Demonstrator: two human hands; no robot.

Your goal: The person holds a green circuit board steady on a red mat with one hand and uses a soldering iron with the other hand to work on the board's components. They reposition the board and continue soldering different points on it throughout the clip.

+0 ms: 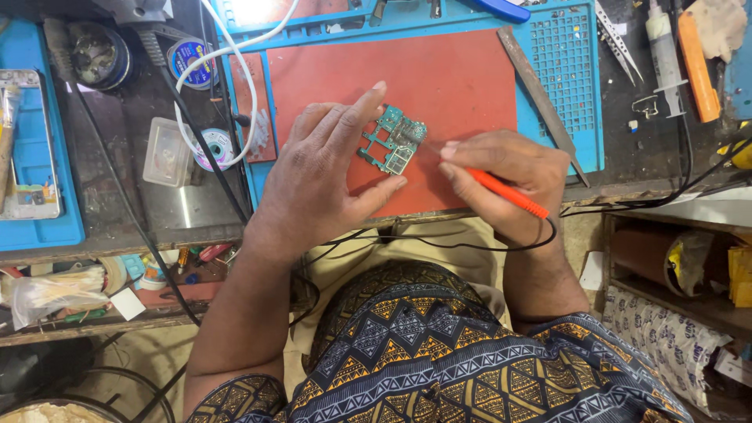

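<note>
A small green circuit board [393,141] lies on a red work mat [454,86] set in a blue silicone bench mat [576,117]. My left hand [325,168] rests on the red mat and steadies the board, index finger at its top edge, thumb at its lower edge. My right hand [505,180] grips an orange test probe [505,192] like a pen. The probe's thin metal tip touches the right side of the board. A black lead [470,244] runs from the probe's rear, looping over my lap.
A metal file [540,98] lies on the blue mat right of the red one. Tweezers [619,43], a syringe [666,55] and an orange tool [697,66] sit at far right. Left are a white cable [239,74], solder reels [215,145], a clear box [167,153] and a phone frame [27,145].
</note>
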